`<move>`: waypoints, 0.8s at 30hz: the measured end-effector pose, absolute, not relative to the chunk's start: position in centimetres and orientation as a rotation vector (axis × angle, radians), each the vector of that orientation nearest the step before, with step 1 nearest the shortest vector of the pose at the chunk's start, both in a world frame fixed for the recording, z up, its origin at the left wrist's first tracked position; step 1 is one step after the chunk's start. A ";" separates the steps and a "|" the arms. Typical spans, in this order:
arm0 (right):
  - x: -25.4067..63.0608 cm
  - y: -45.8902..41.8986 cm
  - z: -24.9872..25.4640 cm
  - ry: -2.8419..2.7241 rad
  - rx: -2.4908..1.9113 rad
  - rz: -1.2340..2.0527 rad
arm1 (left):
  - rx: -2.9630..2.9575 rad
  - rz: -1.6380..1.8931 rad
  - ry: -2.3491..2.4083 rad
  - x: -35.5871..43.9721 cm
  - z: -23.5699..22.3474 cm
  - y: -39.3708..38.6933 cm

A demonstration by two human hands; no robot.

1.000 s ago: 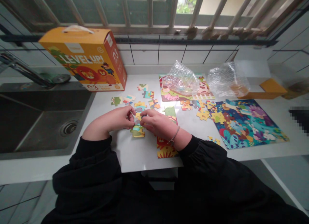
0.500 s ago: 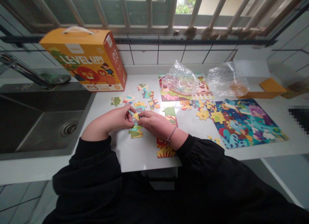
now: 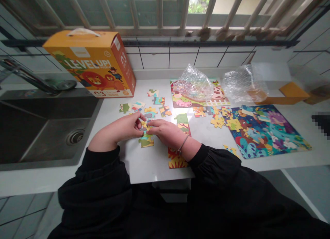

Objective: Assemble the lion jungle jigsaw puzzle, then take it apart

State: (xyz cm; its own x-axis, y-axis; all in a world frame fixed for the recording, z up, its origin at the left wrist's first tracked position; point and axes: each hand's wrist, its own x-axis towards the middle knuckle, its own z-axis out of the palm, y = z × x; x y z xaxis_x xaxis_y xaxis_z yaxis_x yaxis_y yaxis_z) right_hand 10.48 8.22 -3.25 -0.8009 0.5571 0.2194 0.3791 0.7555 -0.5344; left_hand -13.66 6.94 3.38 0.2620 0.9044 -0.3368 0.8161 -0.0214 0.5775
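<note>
Both my hands meet over a small cluster of joined jigsaw pieces (image 3: 146, 140) on the white counter (image 3: 149, 163). My left hand (image 3: 126, 127) pinches the top of the cluster with curled fingers. My right hand (image 3: 165, 131) presses its closed fingers on the same pieces from the right. A partly built strip of puzzle with a lion (image 3: 176, 158) runs under my right wrist. Several loose pieces (image 3: 151, 112) lie just beyond my fingers.
An orange puzzle box (image 3: 95, 65) stands at the back left beside a steel sink (image 3: 41, 129). A finished blue puzzle (image 3: 263, 131) lies on the right, another puzzle (image 3: 201, 98) under crumpled plastic bags (image 3: 193, 82) at the back. An orange tray (image 3: 288, 93) sits far right.
My hands and the joined pieces have shifted slightly away from me, and the fingers have settled lower onto the pieces. Nothing else has moved.
</note>
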 end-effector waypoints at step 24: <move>29.9 5.5 1.7 -1.906 -1.936 -0.093 | 1.905 0.170 1.491 -12.3 2.7 7.5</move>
